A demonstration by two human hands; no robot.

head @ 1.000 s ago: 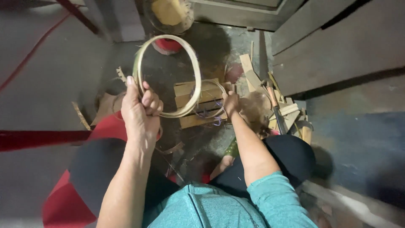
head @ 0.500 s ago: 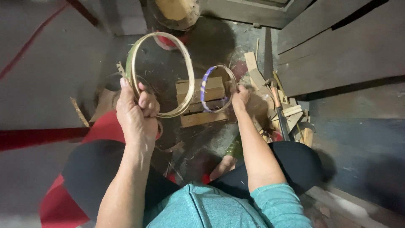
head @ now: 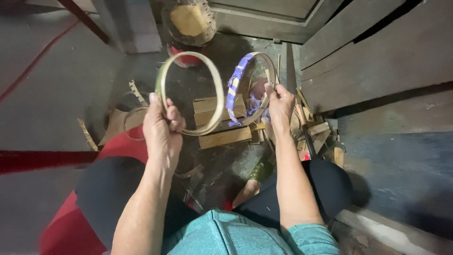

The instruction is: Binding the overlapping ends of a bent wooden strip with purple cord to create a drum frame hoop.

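The left hand point(head: 163, 128) gripped a plain pale bamboo-strip hoop point(head: 216, 89) by its lower left rim, held upright over the floor; the right hand point(head: 279, 104) clasped a smaller bamboo hoop partly wrapped in purple tape point(head: 232, 90) just beside it; flat wooden blocks point(head: 222, 122) lay below both.

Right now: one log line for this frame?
left hand: grips plain bamboo hoop | right hand: grips purple-wrapped hoop | hoops: apart
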